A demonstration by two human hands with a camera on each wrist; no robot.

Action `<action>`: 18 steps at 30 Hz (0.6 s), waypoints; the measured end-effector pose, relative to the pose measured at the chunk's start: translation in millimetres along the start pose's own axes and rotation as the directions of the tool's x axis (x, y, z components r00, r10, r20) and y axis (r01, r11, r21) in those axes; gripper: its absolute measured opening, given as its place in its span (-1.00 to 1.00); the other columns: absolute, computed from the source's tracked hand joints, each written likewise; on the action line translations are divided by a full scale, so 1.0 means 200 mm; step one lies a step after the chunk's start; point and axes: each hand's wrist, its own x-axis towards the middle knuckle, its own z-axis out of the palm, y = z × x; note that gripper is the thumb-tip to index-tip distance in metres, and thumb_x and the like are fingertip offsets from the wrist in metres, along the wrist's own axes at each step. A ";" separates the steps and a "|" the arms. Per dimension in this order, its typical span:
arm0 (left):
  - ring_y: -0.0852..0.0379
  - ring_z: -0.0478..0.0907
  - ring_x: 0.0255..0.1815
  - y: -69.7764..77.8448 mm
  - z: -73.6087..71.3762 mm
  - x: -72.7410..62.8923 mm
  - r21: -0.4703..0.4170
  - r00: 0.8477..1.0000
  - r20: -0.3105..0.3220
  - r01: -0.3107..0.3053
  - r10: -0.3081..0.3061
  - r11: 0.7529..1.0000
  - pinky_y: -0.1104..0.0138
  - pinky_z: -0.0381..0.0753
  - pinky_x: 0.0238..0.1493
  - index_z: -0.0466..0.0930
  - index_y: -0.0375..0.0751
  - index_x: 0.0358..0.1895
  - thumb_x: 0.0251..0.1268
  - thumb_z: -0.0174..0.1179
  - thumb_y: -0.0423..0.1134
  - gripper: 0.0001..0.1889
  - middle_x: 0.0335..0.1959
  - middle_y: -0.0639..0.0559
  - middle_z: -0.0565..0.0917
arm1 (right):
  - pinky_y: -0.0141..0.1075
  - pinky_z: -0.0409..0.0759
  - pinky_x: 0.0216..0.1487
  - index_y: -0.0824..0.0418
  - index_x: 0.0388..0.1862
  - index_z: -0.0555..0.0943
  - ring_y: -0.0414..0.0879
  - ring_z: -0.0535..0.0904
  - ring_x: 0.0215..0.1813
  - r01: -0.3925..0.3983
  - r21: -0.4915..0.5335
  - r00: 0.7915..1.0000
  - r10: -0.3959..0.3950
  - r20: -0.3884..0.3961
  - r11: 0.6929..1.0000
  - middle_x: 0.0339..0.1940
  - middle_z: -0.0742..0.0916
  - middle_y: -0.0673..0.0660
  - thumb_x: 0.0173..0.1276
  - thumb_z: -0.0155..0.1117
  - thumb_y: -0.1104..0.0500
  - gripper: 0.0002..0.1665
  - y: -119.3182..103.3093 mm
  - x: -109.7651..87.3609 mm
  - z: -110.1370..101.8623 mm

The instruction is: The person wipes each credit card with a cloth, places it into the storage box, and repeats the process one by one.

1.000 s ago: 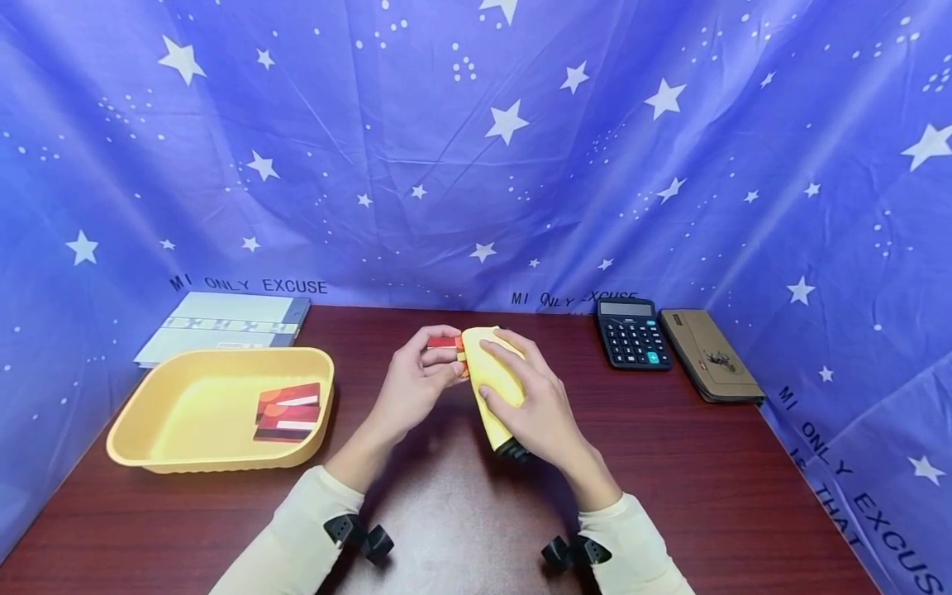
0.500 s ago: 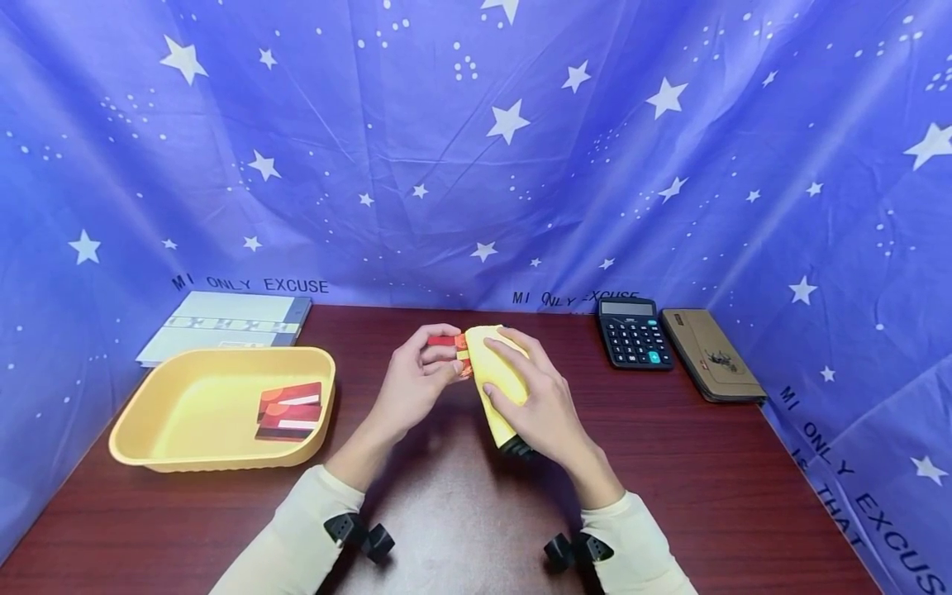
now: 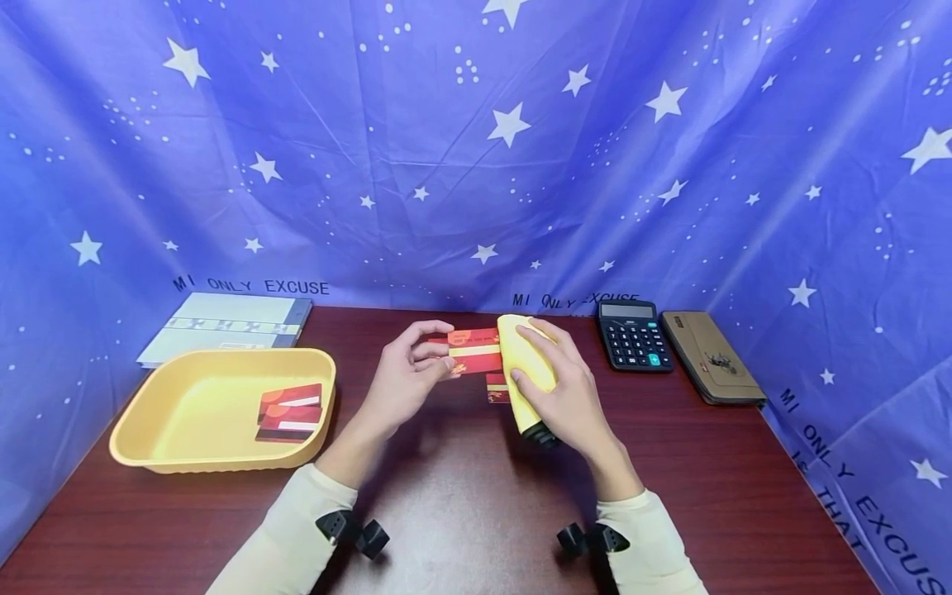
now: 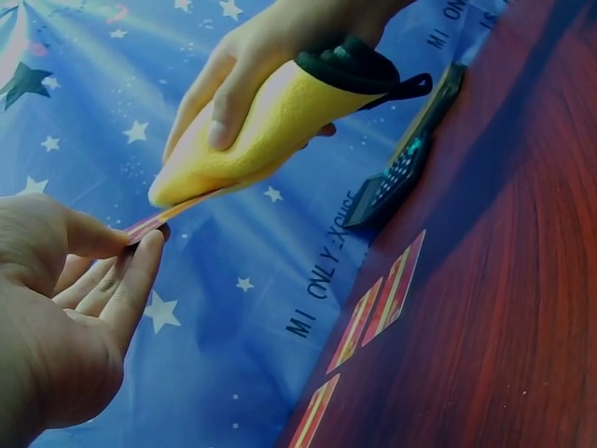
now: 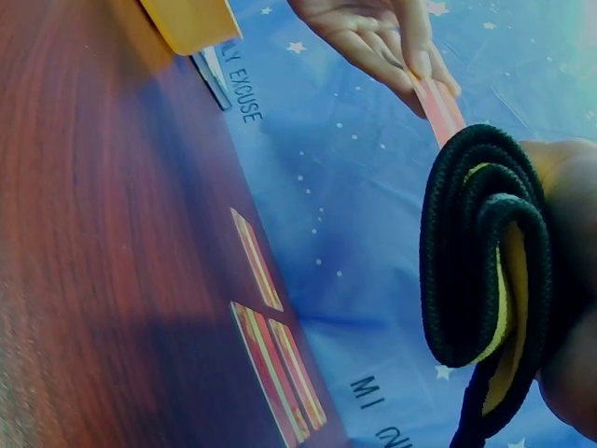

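My left hand (image 3: 402,376) pinches the left end of a red bank-style card (image 3: 474,354) with a pale stripe, held above the table. My right hand (image 3: 568,388) grips a folded yellow cloth (image 3: 521,351) with black edging; the cloth covers the card's right end. In the left wrist view, the cloth tapers toward the card (image 4: 147,226) between thumb and fingers. Below the hands, several similar cards lie on the table, among them one card (image 3: 497,388) partly hidden by the cloth. The right wrist view shows the rolled black edge (image 5: 448,252) of the cloth.
A yellow plastic tub (image 3: 149,454) with a few red cards (image 3: 290,413) stands at left. Behind it lies a pale notebook (image 3: 230,318). A black calculator (image 3: 635,335) and a brown wallet (image 3: 712,357) sit at the back right. A starry blue curtain (image 3: 416,149) borders the table.
The right hand and cloth have moved right, baring more of the pinched card and a card on the table. The left hand has shifted slightly left.
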 end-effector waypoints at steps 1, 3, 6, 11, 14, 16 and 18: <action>0.19 0.75 -0.30 0.00 0.00 0.00 -0.003 1.000 -0.003 0.004 -0.004 1.000 0.15 0.88 -0.07 0.49 -0.35 0.26 0.26 0.15 -0.66 -0.52 -0.21 -0.24 0.70 | -0.08 0.57 0.30 -0.06 0.40 0.59 0.00 0.51 0.43 -0.011 -0.001 1.000 0.011 -0.003 1.000 0.46 0.55 0.04 0.23 0.53 0.23 -0.26 0.01 0.00 -0.01; 0.19 0.74 -0.30 0.00 -0.01 0.00 -0.006 1.000 -0.013 0.016 -0.016 1.000 0.15 0.88 -0.07 0.49 -0.35 0.25 0.25 0.16 -0.66 -0.51 -0.22 -0.19 0.70 | -0.09 0.57 0.27 -0.06 0.41 0.58 0.00 0.51 0.42 -0.027 -0.008 1.000 0.027 -0.010 1.000 0.47 0.55 0.03 0.23 0.53 0.23 -0.26 0.02 0.00 -0.02; 0.19 0.73 -0.30 0.01 -0.02 0.01 -0.006 0.999 -0.027 0.030 -0.030 1.000 0.11 0.87 -0.06 0.49 -0.32 0.27 0.26 0.16 -0.66 -0.50 -0.24 -0.16 0.68 | -0.12 0.56 0.23 -0.05 0.41 0.58 0.01 0.52 0.41 -0.039 -0.023 0.999 0.039 -0.020 0.999 0.47 0.55 0.04 0.23 0.52 0.23 -0.27 0.03 0.01 -0.03; 0.18 0.75 -0.28 0.02 -0.03 0.01 -0.002 0.999 -0.037 0.018 -0.018 1.000 0.05 0.86 -0.01 0.47 -0.32 0.25 0.30 0.17 -0.65 -0.53 -0.21 -0.21 0.70 | -0.15 0.53 0.28 -0.03 0.41 0.58 0.02 0.50 0.44 -0.048 -0.018 0.999 0.047 -0.023 0.999 0.47 0.55 0.05 0.23 0.52 0.24 -0.27 0.04 0.01 -0.04; 0.21 0.75 -0.27 0.01 -0.03 0.01 0.010 0.999 -0.041 0.012 -0.012 1.000 0.13 0.86 -0.02 0.52 -0.40 0.18 0.31 0.17 -0.63 -0.62 -0.18 -0.25 0.71 | -0.13 0.52 0.30 -0.03 0.41 0.58 0.02 0.49 0.45 -0.056 -0.011 0.998 0.056 -0.022 0.998 0.48 0.55 0.05 0.23 0.52 0.24 -0.27 0.04 0.01 -0.05; 0.25 0.76 -0.25 0.01 -0.03 0.01 0.041 0.999 -0.050 0.016 -0.014 0.999 0.19 0.87 -0.03 0.58 -0.45 0.13 0.31 0.17 -0.62 -0.67 -0.14 -0.28 0.73 | -0.12 0.52 0.28 -0.03 0.41 0.58 0.03 0.49 0.45 -0.063 -0.011 0.998 0.063 -0.023 0.998 0.48 0.55 0.06 0.24 0.52 0.23 -0.27 0.04 0.01 -0.05; 0.28 0.76 -0.24 0.01 -0.03 0.01 0.070 0.998 -0.061 0.028 -0.024 0.997 0.25 0.86 -0.04 0.63 -0.47 0.10 0.31 0.16 -0.59 -0.69 -0.07 -0.31 0.75 | -0.14 0.52 0.24 -0.04 0.41 0.58 0.03 0.50 0.43 -0.071 -0.009 0.997 0.071 -0.022 0.997 0.48 0.55 0.05 0.24 0.52 0.22 -0.27 0.04 0.01 -0.05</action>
